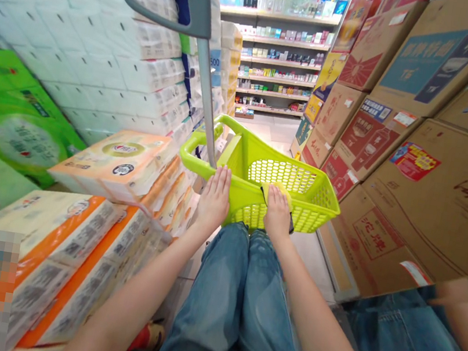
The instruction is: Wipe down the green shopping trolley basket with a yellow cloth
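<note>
A lime-green shopping basket (239, 197) with a perforated wall and a long grey pull handle (207, 86) stands just beyond my knees. My left hand (215, 196) lies on its near side, below the rim by the carrying handle, fingers straight and close together. Farther right along the same side, my right hand (277, 212) has its fingers over a yellow cloth (286, 195) with a dark edge, pressed against the basket. The inside of the basket shows only in part.
Stacked tissue packs (101, 179) line the left, beneath a tall wall of white packs (89, 54). Cardboard cartons (412, 184) rise on the right. Shelves (282, 59) stand at the aisle's far end. Another person's jeans (410, 348) show at lower right.
</note>
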A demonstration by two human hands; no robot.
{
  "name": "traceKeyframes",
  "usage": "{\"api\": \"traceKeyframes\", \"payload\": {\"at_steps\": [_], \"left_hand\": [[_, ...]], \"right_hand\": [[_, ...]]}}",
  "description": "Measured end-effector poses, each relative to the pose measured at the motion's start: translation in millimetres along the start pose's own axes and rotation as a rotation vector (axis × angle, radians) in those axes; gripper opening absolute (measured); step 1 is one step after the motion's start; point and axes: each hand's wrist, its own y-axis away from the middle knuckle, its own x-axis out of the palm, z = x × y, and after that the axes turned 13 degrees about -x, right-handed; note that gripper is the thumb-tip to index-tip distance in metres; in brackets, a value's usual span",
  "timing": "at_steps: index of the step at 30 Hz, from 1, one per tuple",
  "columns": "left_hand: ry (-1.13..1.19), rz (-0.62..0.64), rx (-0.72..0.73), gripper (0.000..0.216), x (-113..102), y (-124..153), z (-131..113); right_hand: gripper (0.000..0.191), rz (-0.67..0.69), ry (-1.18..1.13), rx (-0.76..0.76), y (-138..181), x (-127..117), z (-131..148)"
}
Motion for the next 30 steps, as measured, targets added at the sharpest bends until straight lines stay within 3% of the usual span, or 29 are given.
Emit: {"api": "traceKeyframes", "payload": {"at_steps": [4, 8, 12, 16, 19, 23, 30], "left_hand": [[0.022, -0.023, -0.024, 0.078, 5, 1, -2], [0.023, -0.034, -0.031, 0.078, 6, 0, -2], [0.015, -0.031, -0.023, 0.078, 5, 0, -2], [0.004, -0.043, -0.023, 0.071, 7, -1, 0], [0.005, -0.052, -0.029, 0.067, 8, -1, 0], [0.016, -0.042, -0.022, 0.071, 6, -1, -1], [0.036, -0.04, -0.042, 0.079, 6, 0, -4]], "right_hand": [[0.068, -0.012, 0.104, 0.066, 22, 1, -29], [0.07, -0.006, 0.101, 0.153, 20, 2, -25], [0.07, 0.022, 0.004, 0.163, -11, -1, 14], [0.074, 0.066, -0.136, -0.004, -48, -9, 68], [0.075, 0.065, -0.193, -0.064, -59, -12, 86], [0.076, 0.041, -0.141, -0.078, -43, -9, 65], [0.069, 0.03, 0.082, 0.057, 12, -4, -17]]}}
